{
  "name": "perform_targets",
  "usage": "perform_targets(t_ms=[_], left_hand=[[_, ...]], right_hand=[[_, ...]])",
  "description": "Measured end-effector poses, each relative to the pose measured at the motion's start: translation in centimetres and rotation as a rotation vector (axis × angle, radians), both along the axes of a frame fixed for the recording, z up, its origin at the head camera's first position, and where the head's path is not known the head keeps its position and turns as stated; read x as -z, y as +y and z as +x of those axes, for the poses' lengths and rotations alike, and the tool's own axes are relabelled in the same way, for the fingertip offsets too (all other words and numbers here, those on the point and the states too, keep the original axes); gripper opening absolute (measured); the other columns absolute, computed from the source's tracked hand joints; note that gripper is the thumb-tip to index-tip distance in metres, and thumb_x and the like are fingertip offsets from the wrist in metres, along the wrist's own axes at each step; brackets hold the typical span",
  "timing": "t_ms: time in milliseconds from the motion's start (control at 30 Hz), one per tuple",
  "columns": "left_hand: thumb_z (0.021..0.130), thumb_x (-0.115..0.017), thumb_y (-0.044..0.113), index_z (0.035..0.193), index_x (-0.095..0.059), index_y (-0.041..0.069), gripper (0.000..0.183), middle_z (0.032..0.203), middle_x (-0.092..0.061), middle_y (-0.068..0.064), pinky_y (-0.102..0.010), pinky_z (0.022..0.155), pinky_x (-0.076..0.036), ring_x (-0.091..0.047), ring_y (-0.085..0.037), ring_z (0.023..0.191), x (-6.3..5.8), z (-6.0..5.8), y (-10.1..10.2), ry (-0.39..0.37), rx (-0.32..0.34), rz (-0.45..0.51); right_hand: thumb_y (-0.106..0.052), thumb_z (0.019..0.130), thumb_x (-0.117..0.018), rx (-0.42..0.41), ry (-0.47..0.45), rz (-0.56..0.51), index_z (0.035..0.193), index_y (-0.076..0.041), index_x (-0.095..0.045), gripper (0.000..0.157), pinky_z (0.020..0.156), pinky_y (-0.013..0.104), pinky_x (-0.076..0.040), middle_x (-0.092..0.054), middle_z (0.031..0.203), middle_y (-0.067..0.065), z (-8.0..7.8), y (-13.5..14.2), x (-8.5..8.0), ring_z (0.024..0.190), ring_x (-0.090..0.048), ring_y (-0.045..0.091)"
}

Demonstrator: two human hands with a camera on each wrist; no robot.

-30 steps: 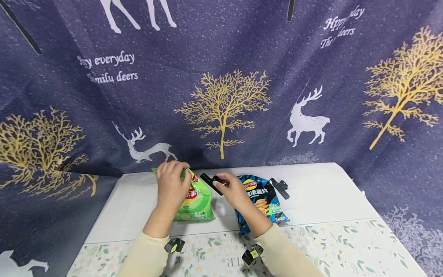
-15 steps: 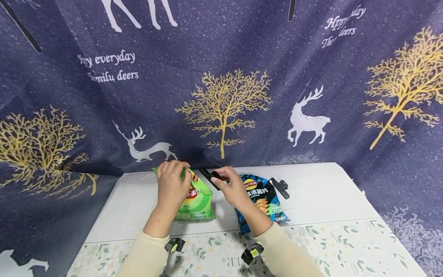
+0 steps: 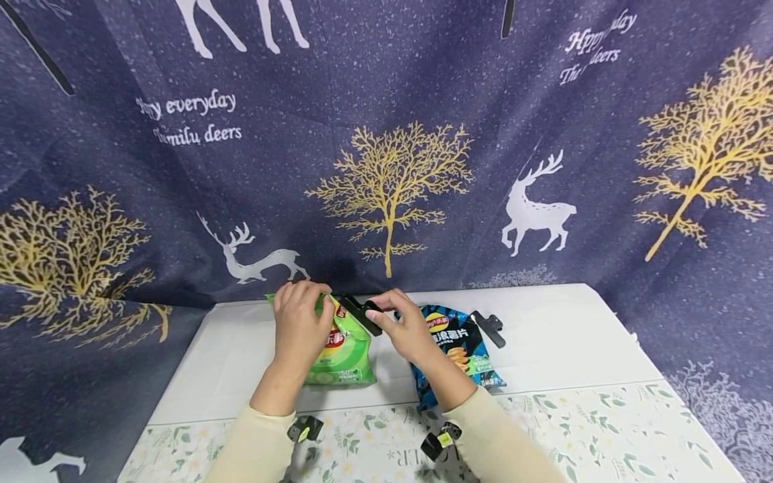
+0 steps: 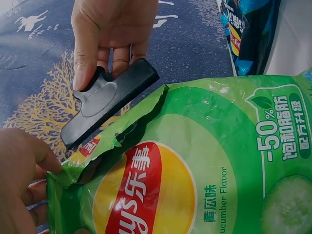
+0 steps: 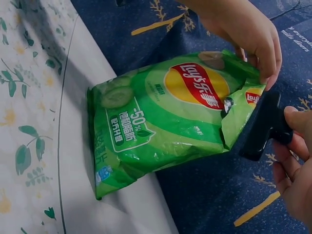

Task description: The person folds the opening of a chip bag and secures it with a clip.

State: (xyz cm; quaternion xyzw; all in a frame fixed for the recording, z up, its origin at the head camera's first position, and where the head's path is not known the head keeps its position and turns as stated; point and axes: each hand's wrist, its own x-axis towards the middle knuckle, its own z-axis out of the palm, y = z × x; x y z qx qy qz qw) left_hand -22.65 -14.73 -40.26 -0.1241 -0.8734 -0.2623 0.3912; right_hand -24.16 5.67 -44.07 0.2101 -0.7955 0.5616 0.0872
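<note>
A green bag of cucumber-flavor Lay's chips [image 3: 344, 359] stands at the left of the table, its top folded over. My left hand [image 3: 298, 329] pinches that folded top at one corner, as the left wrist view confirms. In my right hand [image 3: 410, 332] is a black bag clip [image 4: 109, 100], pinched by its handles between thumb and fingers. The clip's long edge lies along the folded top of the bag [image 5: 161, 107]; whether its mouth is around the fold I cannot tell.
A blue-and-black chip bag [image 3: 455, 339] lies to the right, partly behind my right forearm. Just right of it is a second black clip [image 3: 489, 327]. A dark blue printed cloth [image 3: 386, 100] hangs behind the white table [image 3: 561, 342].
My right hand has brought the clip slightly left, up against the folded edge of the green bag. The left hand keeps its hold in the same place.
</note>
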Motion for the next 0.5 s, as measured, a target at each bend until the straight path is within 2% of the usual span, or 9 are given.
perform_targets(t_ms=[167, 400, 500], left_hand=[[0.087, -0.067, 0.006, 0.092, -0.073, 0.004, 0.008, 0.091, -0.069, -0.013, -0.059, 0.111, -0.035, -0.061, -0.036, 0.099, -0.10, 0.09, 0.05, 0.007, 0.002, 0.001], [0.090, -0.067, 0.007, 0.094, -0.074, 0.005, 0.008, 0.093, -0.070, -0.012, -0.058, 0.111, -0.034, -0.061, -0.035, 0.101, -0.09, 0.15, 0.01, -0.011, -0.003, -0.004], [0.092, -0.067, 0.007, 0.096, -0.074, 0.005, 0.008, 0.095, -0.070, -0.012, -0.057, 0.112, -0.034, -0.061, -0.036, 0.104, -0.13, 0.23, 0.00, -0.022, 0.001, -0.010]], right_hand=[[-0.027, 0.097, -0.068, -0.015, 0.001, -0.025, 0.115, -0.020, -0.072, 0.019, 0.098, 0.048, -0.049, -0.066, 0.110, 0.001, -0.23, 0.01, -0.18, 0.108, -0.062, 0.020], [-0.029, 0.095, -0.070, -0.028, -0.023, -0.053, 0.111, -0.023, -0.073, 0.017, 0.089, 0.039, -0.051, -0.066, 0.106, 0.000, -0.78, -0.39, 0.01, 0.102, -0.063, 0.016], [-0.029, 0.096, -0.070, -0.039, -0.038, -0.068, 0.111, -0.022, -0.074, 0.017, 0.090, 0.038, -0.052, -0.066, 0.106, 0.002, -0.84, -0.54, 0.04, 0.103, -0.063, 0.017]])
